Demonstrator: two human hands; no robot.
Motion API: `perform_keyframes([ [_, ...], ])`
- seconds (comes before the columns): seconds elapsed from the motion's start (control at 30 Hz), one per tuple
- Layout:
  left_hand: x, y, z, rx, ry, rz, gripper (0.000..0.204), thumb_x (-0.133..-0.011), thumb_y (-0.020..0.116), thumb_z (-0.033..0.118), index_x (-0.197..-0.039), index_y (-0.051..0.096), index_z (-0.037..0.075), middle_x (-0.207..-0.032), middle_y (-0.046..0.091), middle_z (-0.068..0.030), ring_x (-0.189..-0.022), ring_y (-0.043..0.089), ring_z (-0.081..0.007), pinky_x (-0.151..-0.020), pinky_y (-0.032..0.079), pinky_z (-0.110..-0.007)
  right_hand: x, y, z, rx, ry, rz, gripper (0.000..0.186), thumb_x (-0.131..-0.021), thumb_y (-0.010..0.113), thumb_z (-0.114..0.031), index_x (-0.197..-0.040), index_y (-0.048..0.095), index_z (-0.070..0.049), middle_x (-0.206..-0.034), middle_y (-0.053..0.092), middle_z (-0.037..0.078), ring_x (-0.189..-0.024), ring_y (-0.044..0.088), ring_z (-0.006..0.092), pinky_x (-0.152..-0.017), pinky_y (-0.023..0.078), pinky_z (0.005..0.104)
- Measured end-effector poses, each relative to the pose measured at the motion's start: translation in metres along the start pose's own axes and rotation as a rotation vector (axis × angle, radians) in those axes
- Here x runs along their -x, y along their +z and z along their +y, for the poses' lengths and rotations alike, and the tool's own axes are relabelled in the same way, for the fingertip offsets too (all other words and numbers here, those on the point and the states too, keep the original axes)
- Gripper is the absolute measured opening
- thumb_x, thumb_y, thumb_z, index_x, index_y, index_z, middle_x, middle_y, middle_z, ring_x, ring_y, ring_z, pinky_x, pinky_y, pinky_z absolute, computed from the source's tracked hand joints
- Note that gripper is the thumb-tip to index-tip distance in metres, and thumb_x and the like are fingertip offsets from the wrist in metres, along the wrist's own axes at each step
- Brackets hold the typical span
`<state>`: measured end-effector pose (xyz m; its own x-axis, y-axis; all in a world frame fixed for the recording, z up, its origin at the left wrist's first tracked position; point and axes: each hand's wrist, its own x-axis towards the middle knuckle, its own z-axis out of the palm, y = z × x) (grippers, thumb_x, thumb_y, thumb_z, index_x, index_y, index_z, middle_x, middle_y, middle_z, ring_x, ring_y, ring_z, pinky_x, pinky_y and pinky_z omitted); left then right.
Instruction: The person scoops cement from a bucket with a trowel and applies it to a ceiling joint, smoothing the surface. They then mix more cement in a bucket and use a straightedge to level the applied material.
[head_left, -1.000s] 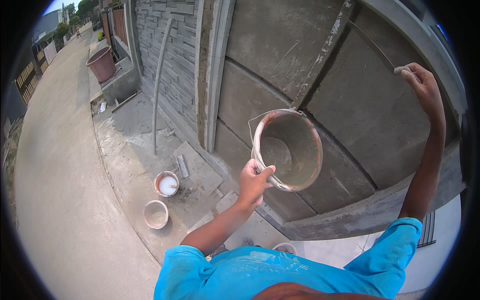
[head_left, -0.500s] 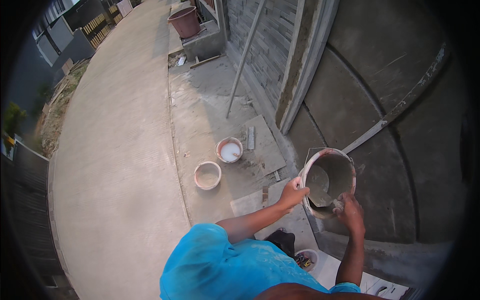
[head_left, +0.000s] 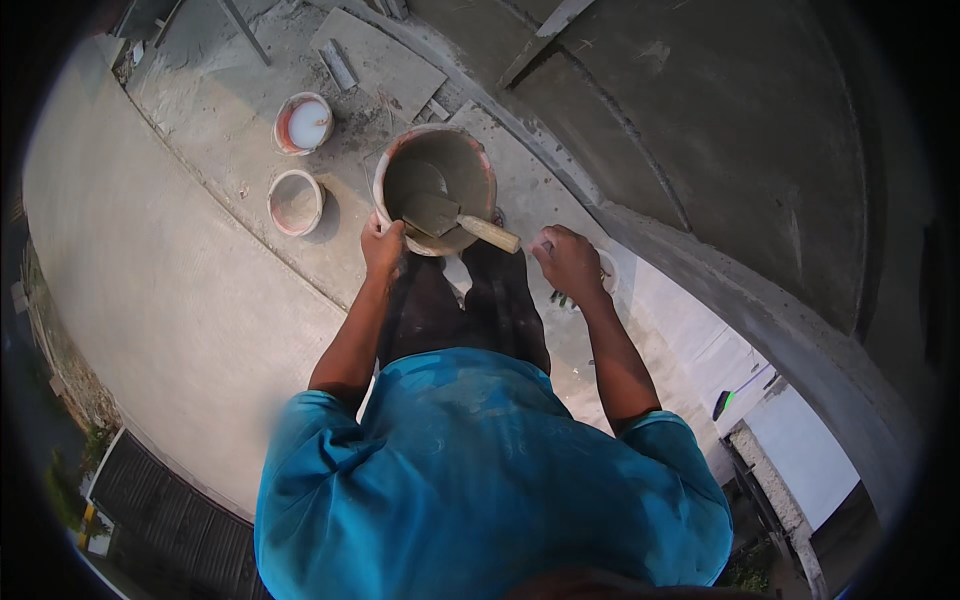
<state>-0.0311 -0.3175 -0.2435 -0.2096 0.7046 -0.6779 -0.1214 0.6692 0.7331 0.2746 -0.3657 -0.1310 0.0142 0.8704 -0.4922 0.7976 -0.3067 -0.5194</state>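
Observation:
My left hand (head_left: 385, 245) grips the near-left rim of a pale, red-stained bucket (head_left: 467, 165), held above my dark-trousered legs. A trowel (head_left: 438, 216) lies in its grey, smeared interior, blade inside and pale handle sticking out over the right rim. Just right of the handle's end, my right hand (head_left: 562, 255) has loosely curled fingers, off the handle and apparently holding nothing.
Two smaller buckets, one with white contents (head_left: 308, 125), one with a greyish inside (head_left: 295, 203), stand left on concrete. A board (head_left: 400, 70) with a metal piece (head_left: 338, 64), a grey panelled wall (head_left: 720, 130) and a partly hidden container (head_left: 607, 275) are around me.
The bucket has come down from beside the wall to over my legs. My right hand brought the trowel from high at the wall into the bucket, then let go of it.

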Motion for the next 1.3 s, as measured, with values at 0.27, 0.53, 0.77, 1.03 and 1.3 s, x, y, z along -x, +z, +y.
perform_keyframes([
  [0.27, -0.203, -0.034, -0.107, 0.189, -0.157, 0.262, 0.029, -0.091, 0.054, 0.005, -0.120, 0.054, 0.009, -0.097, 0.062, -0.0071, -0.084, 0.065, -0.0188, -0.066, 0.060, -0.036, -0.111, 0.233, 0.181, -0.250, 0.458, -0.048, 0.030, -0.089, 0.068, -0.037, -0.089, 0.072, -0.007, -0.084, 0.073, 0.013, -0.084, 0.072, 0.0331, -0.077, 0.054, 0.0454],
  [0.53, -0.408, -0.044, -0.155, 0.206, -0.075, 0.076, 0.051, -0.087, 0.051, 0.000, -0.137, 0.044, 0.006, -0.130, 0.056, -0.0159, -0.118, 0.059, -0.0333, -0.101, 0.049, -0.060, -0.367, 0.498, 0.217, -0.100, 0.549, -0.180, 0.049, -0.087, 0.071, -0.034, -0.128, 0.058, -0.012, -0.132, 0.056, 0.015, -0.126, 0.055, 0.0365, -0.103, 0.044, 0.0573],
  [0.77, -0.470, -0.058, -0.189, 0.125, -0.096, -0.043, 0.042, -0.087, 0.053, -0.002, -0.129, 0.050, 0.003, -0.116, 0.064, -0.0134, -0.106, 0.065, -0.0295, -0.092, 0.056, -0.055, -0.425, 0.582, 0.201, 0.237, 0.500, -0.016, 0.067, -0.080, 0.077, -0.038, -0.132, 0.048, -0.008, -0.130, 0.049, 0.014, -0.125, 0.052, 0.0314, -0.088, 0.052, 0.0521],
  [1.03, -0.465, -0.012, -0.235, 0.135, -0.239, -0.154, 0.041, -0.087, 0.057, 0.000, -0.128, 0.051, 0.005, -0.122, 0.059, -0.0135, -0.114, 0.060, -0.0289, -0.096, 0.052, -0.054, -0.255, 0.498, 0.254, 0.054, 0.578, 0.208, 0.063, -0.079, 0.073, -0.029, -0.129, 0.043, -0.005, -0.120, 0.055, 0.021, -0.114, 0.056, 0.0386, -0.087, 0.049, 0.0507],
  [1.3, -0.459, 0.063, -0.263, 0.047, -0.261, -0.414, 0.036, -0.086, 0.057, 0.000, -0.121, 0.052, 0.004, -0.108, 0.064, -0.0108, -0.094, 0.066, -0.0208, -0.079, 0.059, -0.038, -0.131, 0.397, 0.272, -0.234, 0.827, 0.559, 0.073, -0.084, 0.076, -0.018, -0.138, 0.029, -0.006, -0.131, 0.046, 0.023, -0.117, 0.054, 0.0373, -0.097, 0.045, 0.0463],
])
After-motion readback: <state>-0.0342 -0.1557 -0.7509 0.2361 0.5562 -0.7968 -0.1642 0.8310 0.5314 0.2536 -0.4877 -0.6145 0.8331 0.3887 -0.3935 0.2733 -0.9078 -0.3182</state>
